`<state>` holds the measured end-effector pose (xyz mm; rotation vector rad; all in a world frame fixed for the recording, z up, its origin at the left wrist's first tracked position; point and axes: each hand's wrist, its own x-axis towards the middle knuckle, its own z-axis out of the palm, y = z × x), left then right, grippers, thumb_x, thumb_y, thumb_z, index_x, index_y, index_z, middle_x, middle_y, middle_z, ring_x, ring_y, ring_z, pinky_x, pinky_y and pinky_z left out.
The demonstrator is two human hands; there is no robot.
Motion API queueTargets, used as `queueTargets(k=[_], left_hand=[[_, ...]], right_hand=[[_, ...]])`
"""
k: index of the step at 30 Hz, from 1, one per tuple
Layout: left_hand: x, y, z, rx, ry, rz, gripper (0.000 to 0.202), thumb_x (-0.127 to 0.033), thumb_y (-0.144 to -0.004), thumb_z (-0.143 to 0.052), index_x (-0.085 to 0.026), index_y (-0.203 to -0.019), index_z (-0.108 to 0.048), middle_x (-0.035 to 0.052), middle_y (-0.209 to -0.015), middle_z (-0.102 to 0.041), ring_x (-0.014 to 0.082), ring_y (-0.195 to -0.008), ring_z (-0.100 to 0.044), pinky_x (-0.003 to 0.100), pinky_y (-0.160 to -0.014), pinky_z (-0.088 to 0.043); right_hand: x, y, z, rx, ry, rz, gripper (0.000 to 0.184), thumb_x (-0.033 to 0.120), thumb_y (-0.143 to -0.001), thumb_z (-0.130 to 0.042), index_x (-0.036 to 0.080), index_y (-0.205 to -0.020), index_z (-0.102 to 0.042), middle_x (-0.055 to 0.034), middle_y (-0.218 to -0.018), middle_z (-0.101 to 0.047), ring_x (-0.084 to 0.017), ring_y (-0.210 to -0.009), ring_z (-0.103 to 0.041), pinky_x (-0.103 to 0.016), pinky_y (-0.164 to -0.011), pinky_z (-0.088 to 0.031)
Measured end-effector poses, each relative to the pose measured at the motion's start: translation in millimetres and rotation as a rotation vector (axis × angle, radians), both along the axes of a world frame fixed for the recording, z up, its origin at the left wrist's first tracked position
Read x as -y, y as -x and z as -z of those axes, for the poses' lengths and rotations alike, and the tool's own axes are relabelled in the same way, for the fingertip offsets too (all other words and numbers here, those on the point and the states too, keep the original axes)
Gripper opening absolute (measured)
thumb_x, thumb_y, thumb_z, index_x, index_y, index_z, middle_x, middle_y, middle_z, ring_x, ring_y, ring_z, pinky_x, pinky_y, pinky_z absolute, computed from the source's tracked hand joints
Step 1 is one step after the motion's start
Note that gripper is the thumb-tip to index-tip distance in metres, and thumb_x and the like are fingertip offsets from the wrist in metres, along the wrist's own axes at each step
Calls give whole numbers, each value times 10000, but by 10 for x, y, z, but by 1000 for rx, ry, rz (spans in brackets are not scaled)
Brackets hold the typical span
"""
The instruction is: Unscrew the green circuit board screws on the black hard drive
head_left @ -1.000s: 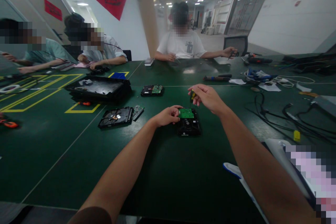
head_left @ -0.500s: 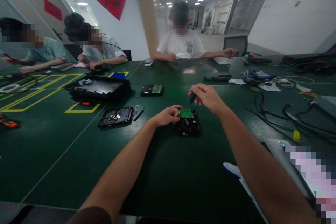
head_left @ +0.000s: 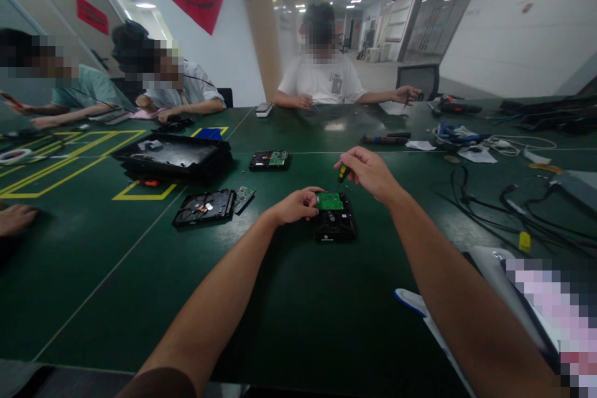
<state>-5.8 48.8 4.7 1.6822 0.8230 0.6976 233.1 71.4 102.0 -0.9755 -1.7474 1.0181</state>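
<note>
A black hard drive lies flat on the green table in front of me, a green circuit board across its far half. My left hand grips the drive's left edge beside the board, fingers curled. Above the far right corner, my right hand pinches a small screwdriver with a yellow and black handle. Its thin shaft points down at the board's far edge; whether the tip touches is too small to tell. A few tiny screws lie just right of the drive.
Left of me are another hard drive, a loose circuit board and a black tray. A third drive lies farther back. Black cables spread at right. Several people sit around; a co-worker's hand rests at the left edge.
The screwdriver handle has turned in my right hand, now showing its yellow side. My left hand keeps its place. Another person's hand has come in at the left edge, over the orange-handled tool's spot.
</note>
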Motion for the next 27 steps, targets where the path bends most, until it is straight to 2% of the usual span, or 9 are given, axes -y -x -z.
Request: queueTargets(k=[4,7,10,13,18,21,27], left_hand=[[-1,3,0,3,0,5,298,-160,-767,-708,-133,-674,-425,103,-1575,-365,35,-691,-551,225,-588,-501],[5,3,-12,10,-12,11,298,-156,-763,-713,-134,-670,-430,111,-1560,-375,51,-720,-564,229,-590,-497],[12,-2,-25,-7,-11,-6,294,-134,-753,-710,-134,-665,-429,113,-1553,-384,66,-757,-575,229,-603,-495],[15,-8,-34,-19,-4,-17,299,-128,-758,-702,-131,-660,-420,109,-1567,-371,49,-721,-561,236,-614,-498],[14,-13,-40,-28,-5,-20,297,-140,-745,-712,-128,-654,-429,112,-1555,-385,44,-704,-563,239,-614,-498],[20,-16,-53,-15,1,-10,297,-143,-748,-707,-128,-655,-426,110,-1563,-378,24,-662,-534,242,-611,-496],[44,-21,-77,-43,2,-33,296,-150,-753,-706,-131,-655,-427,118,-1558,-383,47,-725,-557,231,-623,-496]], right_hand=[[15,3,-2,14,-21,-14,344,542,-962,-550,242,-1009,-712,-61,-970,-716,-129,-627,-523,-295,-520,-391],[24,1,-1,42,-24,-2,366,559,-960,-550,259,-1074,-724,-52,-876,-679,-144,-641,-537,-302,-538,-424],[25,-1,-1,70,-19,2,361,556,-953,-563,251,-1057,-724,-43,-798,-647,-147,-634,-533,-301,-539,-424],[24,-6,-2,78,-35,22,329,546,-925,-614,232,-953,-708,-38,-789,-651,-138,-626,-522,-291,-531,-402],[37,-6,-17,67,-14,33,277,481,-908,-642,209,-866,-666,-57,-902,-720,-112,-583,-512,-283,-507,-373],[55,10,-32,47,20,-4,290,490,-934,-596,211,-907,-671,-68,-981,-741,-100,-552,-511,-282,-479,-356],[63,21,-41,28,53,-55,343,523,-958,-549,235,-1051,-711,-75,-1031,-726,-123,-606,-566,-291,-494,-399]])
